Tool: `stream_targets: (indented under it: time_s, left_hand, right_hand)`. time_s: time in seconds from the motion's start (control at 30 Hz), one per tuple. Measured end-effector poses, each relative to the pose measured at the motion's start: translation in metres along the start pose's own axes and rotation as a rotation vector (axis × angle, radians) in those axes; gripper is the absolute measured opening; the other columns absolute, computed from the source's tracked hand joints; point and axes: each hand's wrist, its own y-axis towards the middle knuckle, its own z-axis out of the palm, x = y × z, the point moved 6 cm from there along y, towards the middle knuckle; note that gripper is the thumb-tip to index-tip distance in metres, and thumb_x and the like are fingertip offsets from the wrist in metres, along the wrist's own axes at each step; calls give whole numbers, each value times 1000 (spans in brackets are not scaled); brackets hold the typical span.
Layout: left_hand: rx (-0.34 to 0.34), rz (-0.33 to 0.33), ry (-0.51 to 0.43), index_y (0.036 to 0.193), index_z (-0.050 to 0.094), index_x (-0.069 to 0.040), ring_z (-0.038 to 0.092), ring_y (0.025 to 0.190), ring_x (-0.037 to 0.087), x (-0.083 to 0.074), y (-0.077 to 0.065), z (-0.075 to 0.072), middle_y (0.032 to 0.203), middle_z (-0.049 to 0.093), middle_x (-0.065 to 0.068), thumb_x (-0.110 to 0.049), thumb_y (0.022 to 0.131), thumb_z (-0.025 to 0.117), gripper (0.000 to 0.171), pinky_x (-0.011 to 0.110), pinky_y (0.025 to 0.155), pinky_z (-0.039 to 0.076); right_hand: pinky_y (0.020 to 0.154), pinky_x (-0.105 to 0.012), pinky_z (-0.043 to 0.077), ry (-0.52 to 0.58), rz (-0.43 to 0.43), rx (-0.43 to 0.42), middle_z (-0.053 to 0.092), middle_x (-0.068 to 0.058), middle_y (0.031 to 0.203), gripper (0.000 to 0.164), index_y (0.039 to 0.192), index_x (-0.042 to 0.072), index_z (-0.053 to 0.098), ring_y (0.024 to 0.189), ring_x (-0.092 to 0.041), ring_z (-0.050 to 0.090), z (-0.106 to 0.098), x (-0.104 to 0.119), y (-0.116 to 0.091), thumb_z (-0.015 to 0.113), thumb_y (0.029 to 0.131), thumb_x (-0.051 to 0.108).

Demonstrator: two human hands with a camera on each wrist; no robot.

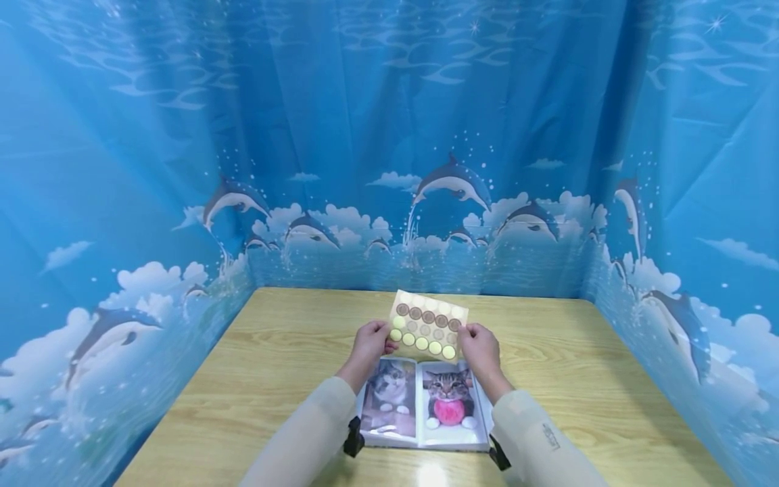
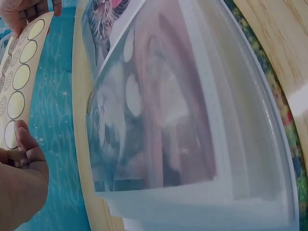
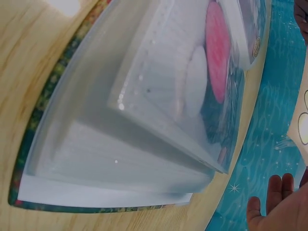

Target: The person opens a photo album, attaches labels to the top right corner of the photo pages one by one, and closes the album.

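A cream sheet of round stickers (image 1: 433,334), in rows of yellow, brown and pale circles, is held up and tilted above the far edge of an open photo album (image 1: 417,433). My left hand (image 1: 368,346) pinches the sheet's left edge between thumb and fingers; my right hand (image 1: 483,350) grips the right edge. The album shows a grey-and-white cat photo (image 1: 389,392) on the left page and a tabby cat with a pink ball (image 1: 449,399) on the right. A small round sticker (image 3: 256,47) sits near the left page's outer far corner.
The album lies on a light wood-grain table (image 1: 274,345), its clear page sleeves (image 3: 130,149) stacked and slightly fanned. A blue curtain (image 1: 341,135) printed with dolphins and clouds surrounds the table at the back and both sides. Black wrist straps (image 1: 353,438) sit by the sleeves.
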Motion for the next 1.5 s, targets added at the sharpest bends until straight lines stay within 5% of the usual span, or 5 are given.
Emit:
stream_targets:
  time_s: [0.23, 0.47, 0.77, 1.03, 1.5]
  left_hand:
    - [15, 25, 25, 105, 62, 5, 64, 81, 23, -2, 1, 4, 89, 63, 10, -14, 98, 61, 21, 39, 83, 58]
    - [-48, 62, 49, 105, 61, 4, 65, 101, 40, 0, -1, 4, 98, 64, 14, -15, 96, 65, 21, 36, 84, 58]
    - [-46, 40, -31, 126, 59, 9, 67, 94, 25, -1, 0, 8, 113, 64, 20, -10, 97, 62, 35, 33, 87, 57]
    - [-31, -18, -217, 129, 51, 16, 66, 87, 17, -1, -6, 11, 106, 65, 21, -4, 98, 58, 38, 32, 86, 58]
    - [-56, -74, -207, 131, 55, 9, 60, 81, 15, 3, -7, 13, 94, 62, 10, -7, 95, 64, 40, 36, 87, 57]
  right_hand:
    - [66, -33, 45, 12, 19, 22, 61, -7, 81, 28, 97, 3, 68, 76, -22, 53, 2, 2, -5, 54, 98, 27]
    - [62, -30, 44, 15, 20, 40, 59, -6, 79, 28, 97, 2, 67, 73, -20, 52, 5, 6, -9, 53, 99, 26]
    - [61, -29, 43, 7, 33, 42, 60, -7, 83, 28, 95, 4, 67, 75, -21, 51, 8, 5, -9, 54, 98, 29]
    - [59, -27, 44, 7, 54, 43, 62, -7, 88, 27, 95, 6, 67, 79, -22, 53, 9, 7, -12, 54, 98, 30]
    - [52, -28, 41, 29, 65, 36, 58, -6, 80, 28, 91, 7, 67, 69, -19, 49, 10, 5, -14, 55, 97, 31]
